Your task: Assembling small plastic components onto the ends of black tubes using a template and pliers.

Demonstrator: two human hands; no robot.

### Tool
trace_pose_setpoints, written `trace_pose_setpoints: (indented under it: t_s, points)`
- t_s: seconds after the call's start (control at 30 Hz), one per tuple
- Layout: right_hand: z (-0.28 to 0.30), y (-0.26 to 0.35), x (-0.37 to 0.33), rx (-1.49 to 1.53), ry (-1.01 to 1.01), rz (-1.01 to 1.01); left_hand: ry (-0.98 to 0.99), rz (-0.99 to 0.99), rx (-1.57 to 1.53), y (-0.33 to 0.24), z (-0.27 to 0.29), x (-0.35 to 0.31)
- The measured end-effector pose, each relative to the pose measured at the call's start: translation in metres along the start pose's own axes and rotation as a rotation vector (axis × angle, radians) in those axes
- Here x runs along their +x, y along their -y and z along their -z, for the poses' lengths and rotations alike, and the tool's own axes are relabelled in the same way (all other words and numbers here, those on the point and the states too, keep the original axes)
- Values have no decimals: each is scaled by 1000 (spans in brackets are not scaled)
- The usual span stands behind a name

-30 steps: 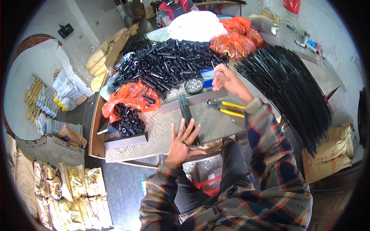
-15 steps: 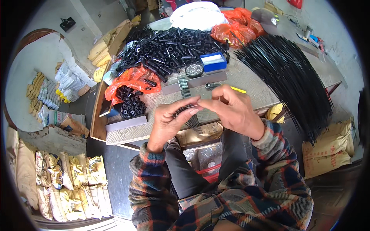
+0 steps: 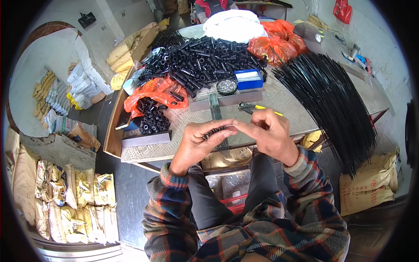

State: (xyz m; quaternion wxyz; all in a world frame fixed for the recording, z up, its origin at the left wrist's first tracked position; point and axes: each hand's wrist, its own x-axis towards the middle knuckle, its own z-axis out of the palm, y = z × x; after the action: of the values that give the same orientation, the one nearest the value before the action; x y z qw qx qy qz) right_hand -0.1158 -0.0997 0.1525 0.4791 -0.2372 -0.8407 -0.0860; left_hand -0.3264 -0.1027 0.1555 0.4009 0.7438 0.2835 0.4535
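Note:
My left hand (image 3: 195, 140) is closed around a row of small black ridged pieces (image 3: 214, 132), pinched between thumb and fingers at the table's front edge. From the left, my right hand's (image 3: 274, 134) index fingertip meets the end of that row; its other fingers are curled, and whatever they hold is hidden. A flat bundle of thin dark rods (image 3: 215, 110) passes beneath my left hand and rests across a grey metal bar (image 3: 242, 98). Pliers with yellow-and-black handles (image 3: 249, 106) lie just beyond my right hand.
Behind the bar stand a round dish (image 3: 227, 87) and a blue box (image 3: 248, 82). A heap of black tubes (image 3: 205, 59), an orange bag (image 3: 150, 97) and long black rods (image 3: 327, 96) cover much of the table. A person (image 3: 214, 6) is at the far end.
The view has tilted slightly, so the table sits lower and further right, and more of the far person shows. My hands stay together at the row, the right index finger a little straighter.

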Motion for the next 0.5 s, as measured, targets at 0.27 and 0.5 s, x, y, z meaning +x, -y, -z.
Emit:
trace_pose_setpoints:
  t_s: [0.27,0.5]
  points:
    - [3,-5,7,35,13,49,-7,27,-23,-3,-1,2]
    - [15,-9,26,-46,90,315,49,-155,288,-4,5,5]
